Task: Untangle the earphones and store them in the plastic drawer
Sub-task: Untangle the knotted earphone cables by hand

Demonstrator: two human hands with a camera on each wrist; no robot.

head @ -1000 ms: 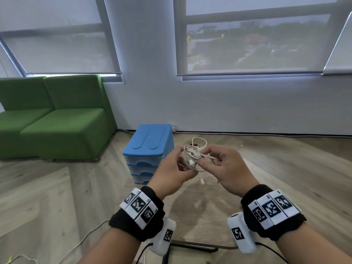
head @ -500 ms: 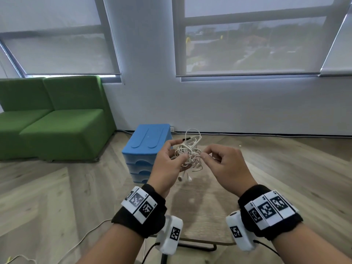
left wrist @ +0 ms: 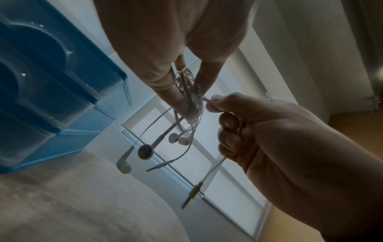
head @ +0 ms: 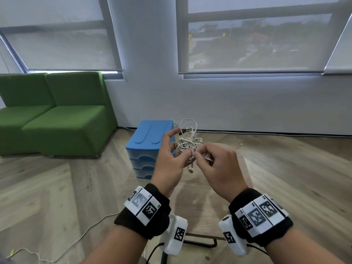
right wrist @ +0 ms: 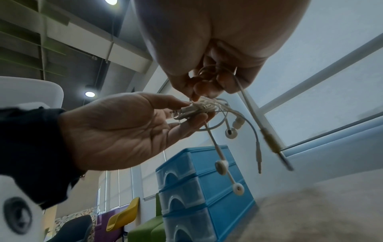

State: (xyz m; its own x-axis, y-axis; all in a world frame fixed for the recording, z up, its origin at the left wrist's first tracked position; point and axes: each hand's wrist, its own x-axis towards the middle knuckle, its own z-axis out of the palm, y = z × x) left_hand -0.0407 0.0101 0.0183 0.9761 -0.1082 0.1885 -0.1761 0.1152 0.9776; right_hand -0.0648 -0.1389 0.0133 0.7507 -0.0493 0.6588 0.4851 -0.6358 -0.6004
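Above the surface (head: 219, 202), tangled white earphones (head: 187, 144) are being pinched by both hands' fingers (left wrist: 180, 98); dangling earbuds (left wrist: 145, 151) and plugs are being revealed only by wrist views.

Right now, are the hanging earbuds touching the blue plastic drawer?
Apart. In the left wrist view the earbuds dangle in open air beside the drawer, with a clear gap between them; both hands hold the tangle above.

Light wooden round table top (head: 192, 204) carries blue three-tier plastic drawer unit (head: 150, 147); green upholstered sofa (head: 57, 115) on wood-plank floor (head: 47, 197).
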